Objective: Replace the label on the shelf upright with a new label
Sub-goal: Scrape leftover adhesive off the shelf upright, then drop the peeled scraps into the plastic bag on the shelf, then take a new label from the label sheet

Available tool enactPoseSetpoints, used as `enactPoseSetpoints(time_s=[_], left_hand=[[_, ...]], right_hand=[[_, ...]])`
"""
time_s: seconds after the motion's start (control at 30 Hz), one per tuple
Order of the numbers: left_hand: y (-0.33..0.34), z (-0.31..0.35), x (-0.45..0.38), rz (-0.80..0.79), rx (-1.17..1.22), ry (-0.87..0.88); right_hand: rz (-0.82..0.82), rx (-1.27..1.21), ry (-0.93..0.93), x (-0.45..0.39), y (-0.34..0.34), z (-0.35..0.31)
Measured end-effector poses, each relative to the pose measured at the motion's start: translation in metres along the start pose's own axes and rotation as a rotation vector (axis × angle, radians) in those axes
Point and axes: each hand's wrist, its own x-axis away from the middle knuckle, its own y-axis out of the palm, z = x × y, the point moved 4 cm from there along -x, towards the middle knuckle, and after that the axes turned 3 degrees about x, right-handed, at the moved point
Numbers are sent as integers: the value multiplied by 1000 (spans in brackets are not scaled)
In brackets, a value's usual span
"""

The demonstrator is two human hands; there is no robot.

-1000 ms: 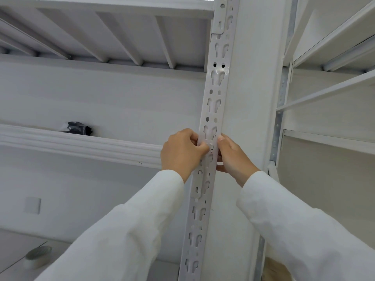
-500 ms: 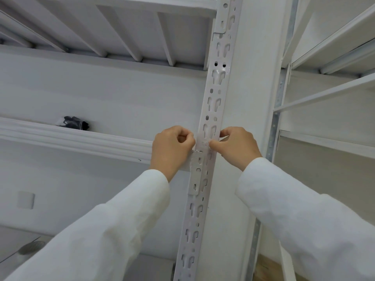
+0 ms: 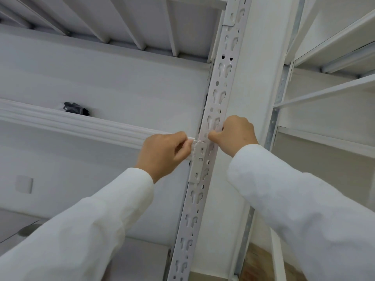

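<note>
A white slotted shelf upright [image 3: 220,78] runs from top to bottom through the middle of the view. A pale, nearly see-through label [image 3: 204,135] lies across its face at hand height. My left hand [image 3: 165,152] is on the upright's left side, with curled fingers pinching a small white strip at the label's left end. My right hand [image 3: 236,133] is on the right side, its thumb and curled fingers pinching the label against the upright's face. Both sleeves are white.
A white shelf beam [image 3: 81,122] runs left from the upright, with a small black object [image 3: 76,108] on the shelf behind it. Another shelf sits overhead. A second rack [image 3: 324,98] stands to the right. A tape roll [image 3: 27,230] lies low at the left.
My left hand has drawn back to the left of the upright and now pinches the strip's end. My right hand has curled and pinches the label on the upright's face. The view has shifted slightly.
</note>
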Motion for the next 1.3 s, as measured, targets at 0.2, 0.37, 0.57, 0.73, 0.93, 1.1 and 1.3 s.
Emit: enactPoseSetpoints(time_s=[0.2,0.37,0.57,0.73,0.93,1.1,1.3], left_hand=[[-3,-40,29,-137,-171,51],[-5,-59,35,-124,-165,31],[13,-56,37,-326,-117,-72],[9,-88,73,-509,-233,-160],[-26,-175,168,-660,-273,-544],[-56,-243,262,-691,-269,-859],[-22,-280,302,-838,-156,-870]], right_hand=[[87,200,50,-11,-12,28],[145,-107,43,-9,-7,36],[321,-318,-39,16,-7,9],[186,-356,-377,58,33,-42],[-301,-297,-622,116,159,-116],[-566,-159,-579,146,278,-157],[-845,-291,-215,147,408,-157]])
